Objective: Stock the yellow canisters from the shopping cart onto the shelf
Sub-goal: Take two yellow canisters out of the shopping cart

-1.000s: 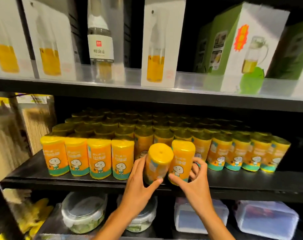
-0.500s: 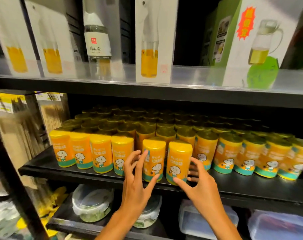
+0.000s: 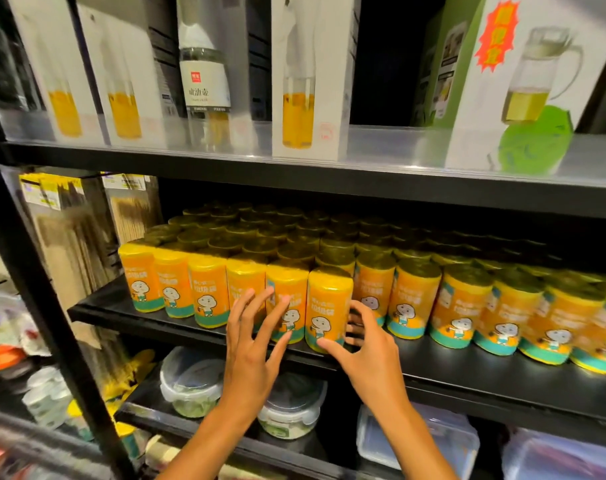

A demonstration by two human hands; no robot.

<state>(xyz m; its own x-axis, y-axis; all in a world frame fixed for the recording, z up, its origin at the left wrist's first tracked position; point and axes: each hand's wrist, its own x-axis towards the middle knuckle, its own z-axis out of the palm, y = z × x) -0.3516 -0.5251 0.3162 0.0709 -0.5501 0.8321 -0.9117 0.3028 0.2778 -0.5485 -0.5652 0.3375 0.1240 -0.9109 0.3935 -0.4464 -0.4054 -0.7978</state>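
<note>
Stood upright at the black shelf's (image 3: pixel 467 362) front edge: end yellow canister (image 3: pixel 327 306). Right hand (image 3: pixel 367 344), grip curled round its base. Left hand (image 3: pixel 256 337), grip wide, fingers spread, fingertips against neighbouring canister (image 3: pixel 287 296).

yellow-orange canisters (image 3: pixel 329 306), teal bands, black shelf (image 3: pixel 467 362)

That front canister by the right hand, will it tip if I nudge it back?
The front canister is tall and narrow, so a high push could tip it. Its glossy wrap probably slides on the black shelf. The right hand curls around its base, which should steady it.
</note>
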